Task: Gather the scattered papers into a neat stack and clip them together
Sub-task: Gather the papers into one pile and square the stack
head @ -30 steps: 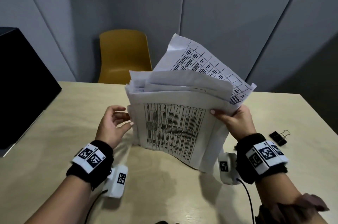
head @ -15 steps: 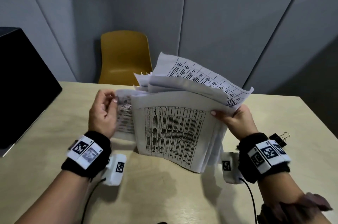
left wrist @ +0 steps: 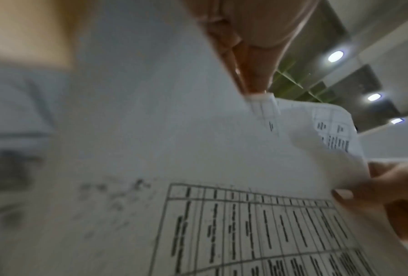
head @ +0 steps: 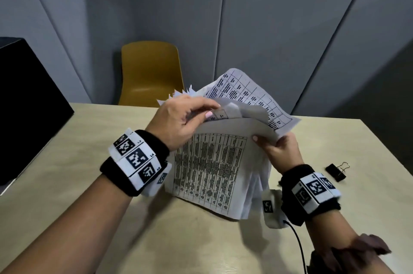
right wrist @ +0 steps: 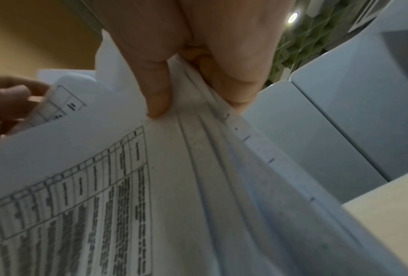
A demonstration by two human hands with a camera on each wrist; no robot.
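Observation:
A loose bundle of printed papers [head: 212,166] stands on its lower edge on the table, sheets fanned and uneven at the top. My right hand [head: 279,150] grips the bundle's right edge, thumb on the front sheet [right wrist: 117,186] and fingers behind. My left hand [head: 183,121] is at the top of the bundle and pinches the corner of an inner sheet [left wrist: 264,104] between thumb and fingers. A black binder clip [head: 336,172] lies on the table to the right of my right wrist, apart from the papers.
The light wooden table [head: 67,184] runs to a far edge, with a yellow chair [head: 149,72] behind it. A black box [head: 26,106] sits at the table's left. Grey wall panels rise behind. A cable [head: 299,247] trails from my right wrist camera.
My left hand rose from the bundle's left edge to its top and took hold of a sheet corner. The tall back sheet has sunk lower. My right hand kept its grip.

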